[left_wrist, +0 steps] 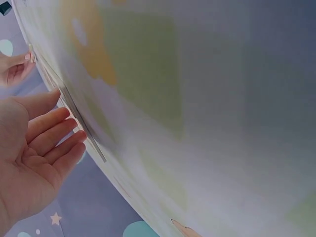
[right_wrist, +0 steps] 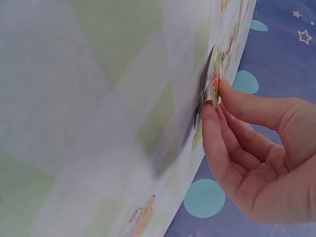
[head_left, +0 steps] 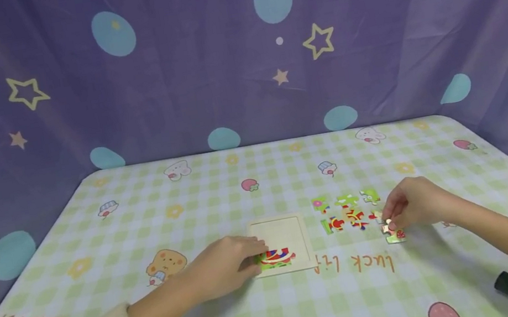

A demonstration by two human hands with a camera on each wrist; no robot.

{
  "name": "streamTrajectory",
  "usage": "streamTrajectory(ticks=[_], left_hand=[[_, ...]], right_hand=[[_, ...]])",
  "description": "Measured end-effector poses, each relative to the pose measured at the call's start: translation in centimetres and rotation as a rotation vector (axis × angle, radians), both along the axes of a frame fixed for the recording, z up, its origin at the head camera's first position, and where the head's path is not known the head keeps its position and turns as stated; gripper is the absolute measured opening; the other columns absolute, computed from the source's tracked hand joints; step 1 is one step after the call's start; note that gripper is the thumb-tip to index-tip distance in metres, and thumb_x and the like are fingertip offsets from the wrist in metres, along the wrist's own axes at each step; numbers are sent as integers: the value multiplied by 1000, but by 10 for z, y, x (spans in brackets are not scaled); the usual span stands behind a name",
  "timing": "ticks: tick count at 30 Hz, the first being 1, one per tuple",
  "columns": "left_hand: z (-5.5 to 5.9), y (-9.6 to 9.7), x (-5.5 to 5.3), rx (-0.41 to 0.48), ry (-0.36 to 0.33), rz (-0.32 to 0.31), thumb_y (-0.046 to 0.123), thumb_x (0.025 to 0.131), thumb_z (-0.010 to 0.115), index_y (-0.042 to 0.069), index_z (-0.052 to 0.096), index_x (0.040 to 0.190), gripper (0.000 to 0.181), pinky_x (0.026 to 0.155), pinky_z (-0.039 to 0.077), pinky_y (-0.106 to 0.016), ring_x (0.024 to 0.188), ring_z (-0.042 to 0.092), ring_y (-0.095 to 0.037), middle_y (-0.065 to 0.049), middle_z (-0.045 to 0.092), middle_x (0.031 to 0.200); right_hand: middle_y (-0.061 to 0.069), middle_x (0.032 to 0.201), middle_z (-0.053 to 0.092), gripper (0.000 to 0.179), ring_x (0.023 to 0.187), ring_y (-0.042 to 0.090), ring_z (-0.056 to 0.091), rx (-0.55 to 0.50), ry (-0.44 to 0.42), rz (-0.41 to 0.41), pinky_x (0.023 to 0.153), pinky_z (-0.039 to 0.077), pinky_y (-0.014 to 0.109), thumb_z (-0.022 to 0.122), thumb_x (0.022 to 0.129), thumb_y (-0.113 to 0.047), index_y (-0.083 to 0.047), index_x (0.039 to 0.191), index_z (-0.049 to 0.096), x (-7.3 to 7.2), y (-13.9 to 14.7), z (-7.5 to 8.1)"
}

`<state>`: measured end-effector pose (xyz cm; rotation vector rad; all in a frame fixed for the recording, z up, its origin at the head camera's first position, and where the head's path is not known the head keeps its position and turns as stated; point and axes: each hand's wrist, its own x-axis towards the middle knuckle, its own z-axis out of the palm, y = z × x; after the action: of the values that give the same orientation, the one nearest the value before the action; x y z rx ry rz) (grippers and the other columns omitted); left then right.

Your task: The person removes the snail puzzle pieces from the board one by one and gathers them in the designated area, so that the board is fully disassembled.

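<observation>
A pale square puzzle tray [head_left: 279, 233] lies mid-table, with joined green, red and blue jigsaw pieces [head_left: 278, 257] along its near left part. My left hand [head_left: 231, 263] rests at the tray's left edge, its fingers fairly straight and partly over the rim. In the left wrist view the left hand [left_wrist: 42, 153] touches the tray's side [left_wrist: 81, 118]. My right hand [head_left: 415, 204] pinches a jigsaw piece [head_left: 395, 234] with a red patch and green edge. From the right wrist view, thumb and fingertips of the right hand [right_wrist: 261, 148] hold that piece [right_wrist: 216, 81] tilted up, close to the tablecloth.
Several loose jigsaw pieces [head_left: 347, 200] lie in two rough rows between the tray and the right hand. A checked tablecloth [head_left: 208, 188] with printed cartoons covers the table. Behind it hangs a purple curtain [head_left: 200, 77] with stars and blue ovals.
</observation>
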<state>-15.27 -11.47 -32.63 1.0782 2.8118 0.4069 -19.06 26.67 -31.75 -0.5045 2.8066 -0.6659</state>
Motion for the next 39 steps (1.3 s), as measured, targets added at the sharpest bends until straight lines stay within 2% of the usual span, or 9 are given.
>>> streamTrajectory(ticks=[8, 15, 25, 29, 35, 39], left_hand=[[3, 1, 6, 7, -1, -19, 24, 89, 68, 11, 67, 121, 34, 103, 50, -40, 122, 61, -24, -8, 66, 128], [9, 2, 14, 14, -19, -30, 23, 90, 67, 13, 67, 122, 33, 102, 50, -40, 122, 61, -23, -6, 65, 129], [6, -2, 24, 54, 13, -70, 19, 91, 66, 13, 69, 118, 28, 101, 52, -37, 120, 63, -20, -3, 68, 125], [5, -6, 26, 43, 18, -73, 20, 91, 65, 13, 68, 120, 30, 100, 52, -37, 121, 62, -21, -4, 67, 126], [3, -10, 27, 20, 9, -65, 22, 91, 65, 13, 67, 121, 31, 101, 52, -38, 121, 62, -20, -4, 67, 127], [2, -11, 25, 20, 20, -89, 22, 91, 65, 12, 67, 121, 31, 100, 52, -38, 121, 62, -20, -4, 67, 125]], right_hand=[[-8, 70, 70, 12, 65, 4, 61, 17, 68, 12, 60, 47, 19, 83, 72, -18, -14, 79, 74, -6, -6, 19], [-6, 72, 72, 14, 65, 4, 64, -11, 81, 43, 64, 50, 21, 82, 74, -18, -10, 83, 75, -12, -31, 32], [-2, 75, 74, 11, 67, 4, 66, -59, 85, 177, 65, 54, 22, 81, 75, -12, -8, 83, 75, -15, -80, 38], [0, 76, 74, 12, 68, 5, 66, -76, 65, 205, 66, 55, 21, 80, 75, -10, -7, 85, 74, -16, -101, 38], [1, 77, 74, 12, 68, 5, 66, -119, 28, 238, 65, 55, 19, 80, 75, -7, -5, 85, 74, -16, -127, 28], [1, 76, 74, 11, 67, 3, 66, -140, 13, 277, 65, 54, 17, 80, 75, -7, -5, 84, 74, -14, -143, 23]])
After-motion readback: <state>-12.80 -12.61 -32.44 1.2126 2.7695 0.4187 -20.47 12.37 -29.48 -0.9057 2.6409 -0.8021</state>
